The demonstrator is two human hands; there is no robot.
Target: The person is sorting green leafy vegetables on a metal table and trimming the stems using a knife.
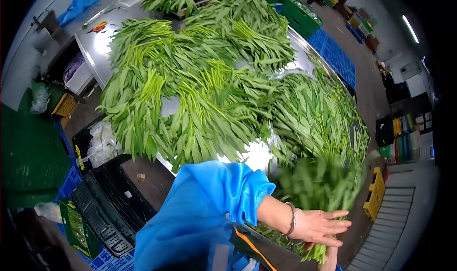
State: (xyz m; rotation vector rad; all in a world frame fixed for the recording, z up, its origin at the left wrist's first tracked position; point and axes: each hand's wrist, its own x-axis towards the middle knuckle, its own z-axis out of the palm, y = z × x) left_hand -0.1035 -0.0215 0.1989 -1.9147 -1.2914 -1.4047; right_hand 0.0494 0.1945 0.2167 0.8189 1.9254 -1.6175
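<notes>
A bunch of long-leafed green vegetables (318,187) is held upright at the lower right, its leaves blurred. My left hand (320,226), with a metal bangle and a blue sleeve (209,209), lies across the bunch's stems with the fingers stretched out and pressed against them. Only a small part of my right hand (330,260) shows at the bottom edge, against the stem ends from below. The bunch is clasped between the two hands.
A steel table (97,42) carries large heaps of the same greens (200,90). Black crates (102,199) and a bag of plastic (102,145) stand at the left, blue and green crates (333,54) at the far side, and a yellow pallet (376,195) at the right.
</notes>
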